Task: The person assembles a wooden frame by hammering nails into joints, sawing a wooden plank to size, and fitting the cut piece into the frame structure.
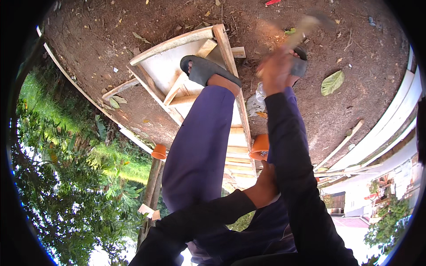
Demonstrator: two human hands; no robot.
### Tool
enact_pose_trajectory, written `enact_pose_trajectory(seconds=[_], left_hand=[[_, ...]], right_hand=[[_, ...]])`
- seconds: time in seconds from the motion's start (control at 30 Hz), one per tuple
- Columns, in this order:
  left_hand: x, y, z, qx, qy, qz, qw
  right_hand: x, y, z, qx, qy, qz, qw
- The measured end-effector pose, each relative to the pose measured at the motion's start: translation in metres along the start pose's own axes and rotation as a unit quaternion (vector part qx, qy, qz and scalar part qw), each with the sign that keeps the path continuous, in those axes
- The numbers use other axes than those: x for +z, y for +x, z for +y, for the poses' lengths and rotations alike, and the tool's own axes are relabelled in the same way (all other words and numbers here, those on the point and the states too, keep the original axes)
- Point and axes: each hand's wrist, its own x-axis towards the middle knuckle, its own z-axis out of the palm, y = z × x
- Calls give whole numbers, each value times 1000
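Wood: a pale frame [195,66] of nailed slats lies on bare brown soil [111,53]; everything below is placed from this frame.
Left foot: in a grey sandal [204,68], planted on the frame's upper half, pinning it down.
Right hand [276,71]: raised just right of the frame's right rail, fist closed round a pale handle [301,30] that blurs upward; I take it for a hammer, though the head is smeared and I cannot be sure.
Left hand [266,186]: low on the frame's near end, fingers hidden behind the right sleeve, so how far open it is I cannot tell; it seems to brace the slats.
Orange pot [259,148]: touching the right rail, just above the left hand; a second orange pot [159,153] sits left of the frame.
Doing it well: judged from this, keep the foot's weight on, strike square, and hold the bracing hand well clear of the strike point.
Edges: the right rail [230,57] is narrow; a glancing blow could slip off.
Room: open soil right of the frame, with loose planks [341,144] farther out.
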Motion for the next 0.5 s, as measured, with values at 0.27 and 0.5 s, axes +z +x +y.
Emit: enact_pose_trajectory(seconds=[0.27, 0.5], left_hand=[[-21, 8, -2, 9, 24, -159, 987], [54, 2, 22, 15, -45, -13, 999]], right_hand=[[-34, 1, -63, 194, -267, -119, 936], [19, -23, -5, -24, 35, 64, 997]])
